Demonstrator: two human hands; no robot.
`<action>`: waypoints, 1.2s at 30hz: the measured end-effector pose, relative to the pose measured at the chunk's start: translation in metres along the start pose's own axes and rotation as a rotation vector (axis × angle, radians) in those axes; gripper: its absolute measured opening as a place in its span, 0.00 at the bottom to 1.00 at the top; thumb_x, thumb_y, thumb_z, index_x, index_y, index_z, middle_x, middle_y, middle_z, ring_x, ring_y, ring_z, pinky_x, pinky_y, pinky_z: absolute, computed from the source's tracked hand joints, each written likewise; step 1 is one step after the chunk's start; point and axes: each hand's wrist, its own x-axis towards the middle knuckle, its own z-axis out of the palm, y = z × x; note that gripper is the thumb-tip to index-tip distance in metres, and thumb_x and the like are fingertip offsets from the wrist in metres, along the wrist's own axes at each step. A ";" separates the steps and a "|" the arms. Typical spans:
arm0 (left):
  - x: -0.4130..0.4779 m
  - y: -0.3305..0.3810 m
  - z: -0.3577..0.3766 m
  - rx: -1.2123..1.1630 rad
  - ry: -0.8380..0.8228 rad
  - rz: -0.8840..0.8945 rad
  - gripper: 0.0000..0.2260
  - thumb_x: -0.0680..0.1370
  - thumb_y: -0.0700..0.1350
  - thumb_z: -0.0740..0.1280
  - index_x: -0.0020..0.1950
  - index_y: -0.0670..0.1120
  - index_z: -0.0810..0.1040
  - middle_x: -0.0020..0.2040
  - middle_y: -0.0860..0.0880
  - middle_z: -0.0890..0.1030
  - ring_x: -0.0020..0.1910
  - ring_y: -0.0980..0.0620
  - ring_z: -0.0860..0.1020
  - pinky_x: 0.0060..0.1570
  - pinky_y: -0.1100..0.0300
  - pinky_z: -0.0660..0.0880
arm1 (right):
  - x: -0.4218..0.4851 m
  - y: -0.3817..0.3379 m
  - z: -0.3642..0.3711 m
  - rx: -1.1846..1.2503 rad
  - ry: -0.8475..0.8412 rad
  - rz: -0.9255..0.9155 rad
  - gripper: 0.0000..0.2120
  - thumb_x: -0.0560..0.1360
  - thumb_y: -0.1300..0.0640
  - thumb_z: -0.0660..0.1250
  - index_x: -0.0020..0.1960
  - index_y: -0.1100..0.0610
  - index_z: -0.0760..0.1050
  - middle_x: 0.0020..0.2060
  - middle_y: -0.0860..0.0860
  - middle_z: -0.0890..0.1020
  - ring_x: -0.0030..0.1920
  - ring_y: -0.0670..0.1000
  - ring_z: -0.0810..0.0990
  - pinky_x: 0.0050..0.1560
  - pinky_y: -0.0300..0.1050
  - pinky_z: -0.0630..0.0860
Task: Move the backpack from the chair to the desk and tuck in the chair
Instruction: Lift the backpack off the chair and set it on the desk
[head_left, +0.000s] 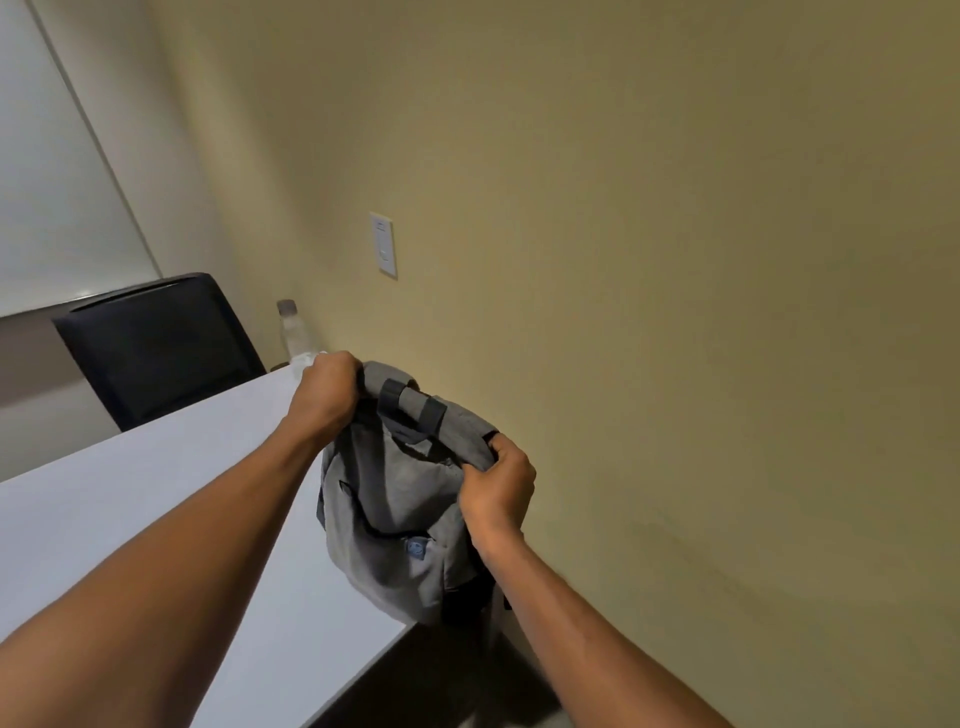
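Observation:
A grey backpack (395, 504) with dark straps stands upright at the right end of the white desk (156, 493), its lower corner over the desk's edge. My left hand (327, 389) is closed on the top left of the backpack, beside its carry handle. My right hand (498, 483) grips the top right side of the backpack. A black chair (156, 348) stands at the far side of the desk; only its backrest shows.
A clear plastic bottle (293, 332) stands on the far corner of the desk by the beige wall. A white wall switch (383, 244) is on the wall above. A whiteboard (52, 182) fills the upper left. Dark floor shows below the desk's right edge.

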 end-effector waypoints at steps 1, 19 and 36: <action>0.008 0.001 0.005 -0.008 0.008 -0.015 0.12 0.79 0.30 0.61 0.51 0.36 0.84 0.49 0.34 0.84 0.44 0.37 0.81 0.46 0.46 0.79 | 0.012 -0.001 0.003 -0.005 -0.007 0.002 0.14 0.79 0.68 0.70 0.61 0.58 0.85 0.55 0.53 0.88 0.56 0.55 0.87 0.60 0.53 0.86; -0.133 -0.044 0.181 -0.668 -0.132 -0.562 0.38 0.81 0.60 0.67 0.85 0.45 0.54 0.83 0.40 0.63 0.78 0.34 0.67 0.76 0.38 0.68 | 0.115 -0.013 0.044 -0.147 0.046 0.056 0.08 0.79 0.61 0.73 0.58 0.60 0.85 0.54 0.58 0.87 0.56 0.62 0.86 0.54 0.53 0.83; -0.070 -0.036 0.182 -0.784 -0.485 -0.471 0.44 0.81 0.50 0.72 0.85 0.56 0.43 0.87 0.43 0.48 0.84 0.37 0.55 0.81 0.37 0.57 | 0.133 0.018 0.014 -0.190 -0.168 0.035 0.29 0.82 0.63 0.67 0.81 0.60 0.64 0.77 0.59 0.71 0.76 0.62 0.73 0.77 0.55 0.73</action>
